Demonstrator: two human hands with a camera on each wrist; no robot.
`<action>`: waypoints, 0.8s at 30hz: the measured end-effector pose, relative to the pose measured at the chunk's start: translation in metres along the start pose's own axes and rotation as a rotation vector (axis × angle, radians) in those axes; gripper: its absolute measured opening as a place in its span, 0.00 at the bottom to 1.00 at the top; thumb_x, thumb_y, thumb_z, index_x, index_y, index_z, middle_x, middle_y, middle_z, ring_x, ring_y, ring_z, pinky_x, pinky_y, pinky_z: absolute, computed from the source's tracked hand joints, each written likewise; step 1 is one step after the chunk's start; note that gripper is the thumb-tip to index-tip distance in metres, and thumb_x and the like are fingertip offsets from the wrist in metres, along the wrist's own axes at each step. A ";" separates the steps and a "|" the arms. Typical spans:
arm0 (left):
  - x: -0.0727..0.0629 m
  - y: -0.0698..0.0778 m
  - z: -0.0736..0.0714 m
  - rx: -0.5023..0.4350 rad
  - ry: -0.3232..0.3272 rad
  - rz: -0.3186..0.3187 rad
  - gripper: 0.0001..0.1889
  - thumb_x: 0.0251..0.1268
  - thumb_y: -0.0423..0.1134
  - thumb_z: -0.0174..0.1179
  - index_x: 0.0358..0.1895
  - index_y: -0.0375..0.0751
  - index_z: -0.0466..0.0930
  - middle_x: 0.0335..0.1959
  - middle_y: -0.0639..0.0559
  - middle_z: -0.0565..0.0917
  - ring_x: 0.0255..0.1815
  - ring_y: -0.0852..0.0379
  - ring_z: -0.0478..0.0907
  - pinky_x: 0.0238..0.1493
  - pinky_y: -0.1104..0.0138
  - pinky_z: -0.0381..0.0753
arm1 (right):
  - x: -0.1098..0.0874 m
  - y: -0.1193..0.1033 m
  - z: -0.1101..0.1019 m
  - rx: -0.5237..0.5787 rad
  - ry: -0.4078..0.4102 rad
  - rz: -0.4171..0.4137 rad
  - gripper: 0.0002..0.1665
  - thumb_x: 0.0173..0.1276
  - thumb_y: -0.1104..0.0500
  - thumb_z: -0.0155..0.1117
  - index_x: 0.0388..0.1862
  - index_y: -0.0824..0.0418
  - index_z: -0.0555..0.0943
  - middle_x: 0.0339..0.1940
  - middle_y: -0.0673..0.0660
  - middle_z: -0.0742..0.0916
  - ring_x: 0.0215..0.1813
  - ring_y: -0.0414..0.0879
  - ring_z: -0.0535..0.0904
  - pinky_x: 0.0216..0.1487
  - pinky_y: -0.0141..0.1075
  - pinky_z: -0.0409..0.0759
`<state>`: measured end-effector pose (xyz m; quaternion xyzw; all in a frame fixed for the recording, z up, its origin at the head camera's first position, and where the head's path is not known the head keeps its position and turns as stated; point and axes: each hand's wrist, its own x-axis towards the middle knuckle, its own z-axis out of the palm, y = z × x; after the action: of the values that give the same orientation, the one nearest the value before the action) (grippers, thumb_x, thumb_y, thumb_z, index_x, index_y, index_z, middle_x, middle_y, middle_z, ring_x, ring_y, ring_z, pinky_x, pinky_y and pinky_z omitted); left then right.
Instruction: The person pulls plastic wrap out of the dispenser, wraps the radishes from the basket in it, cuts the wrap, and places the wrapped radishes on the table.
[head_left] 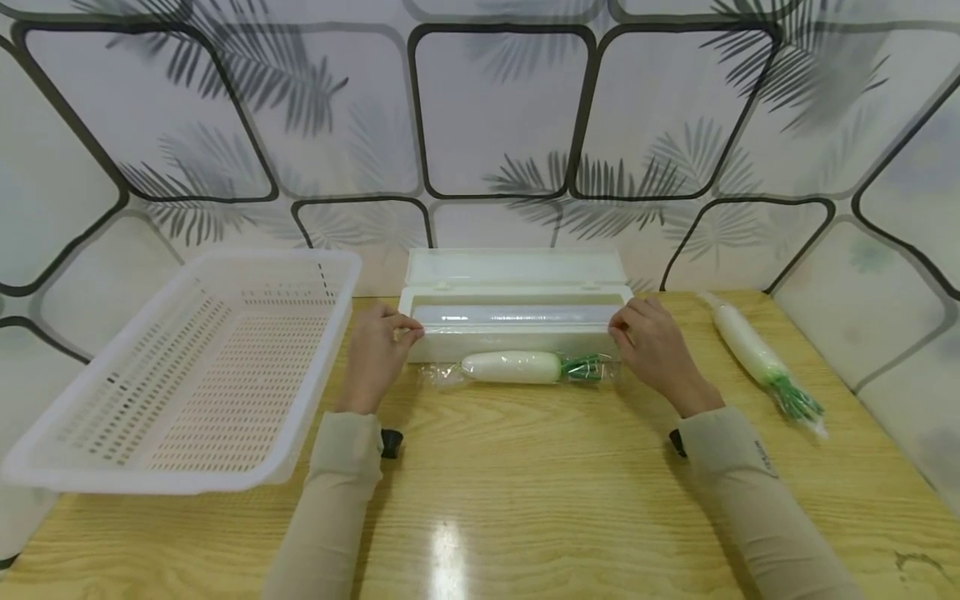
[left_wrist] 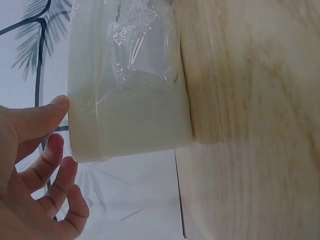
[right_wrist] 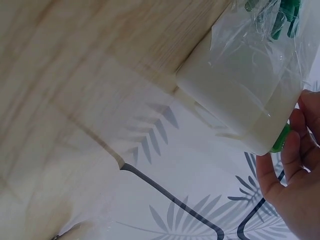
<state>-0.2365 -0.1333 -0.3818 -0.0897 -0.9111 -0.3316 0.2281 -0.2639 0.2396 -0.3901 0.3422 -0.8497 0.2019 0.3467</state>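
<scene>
A white cling film dispenser (head_left: 517,343) stands with its lid (head_left: 517,267) raised, a roll of cling film (head_left: 517,314) lying inside. At its front left corner, my left hand (head_left: 378,346) pinches the film's edge between thumb and index finger. My right hand (head_left: 652,346) pinches the film at the front right corner. A small green piece (right_wrist: 281,139) shows by the right fingertips in the right wrist view. Close before the dispenser lies a white radish (head_left: 512,367) with green stalks, wrapped in clear film, its length parallel to the box.
A white perforated plastic basket (head_left: 288,450) stands on the left of the wooden table (head_left: 525,500). Another wrapped radish (head_left: 750,342) lies slantwise on the right. Behind the dispenser rises a patterned wall covering (head_left: 502,117) with leaf prints.
</scene>
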 end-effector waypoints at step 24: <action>-0.005 -0.011 -0.013 -0.565 -0.211 0.076 0.03 0.72 0.26 0.60 0.41 0.27 0.81 0.39 0.43 0.84 0.41 0.59 0.77 0.44 0.65 0.74 | 0.020 -0.016 0.026 0.105 -0.088 -0.072 0.15 0.60 0.69 0.75 0.47 0.68 0.86 0.42 0.65 0.82 0.43 0.62 0.74 0.45 0.57 0.73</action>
<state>-0.2308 -0.1503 -0.3817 -0.2177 -0.7973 -0.5521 0.1103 -0.2746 0.2051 -0.3912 0.3988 -0.8395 0.2181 0.2977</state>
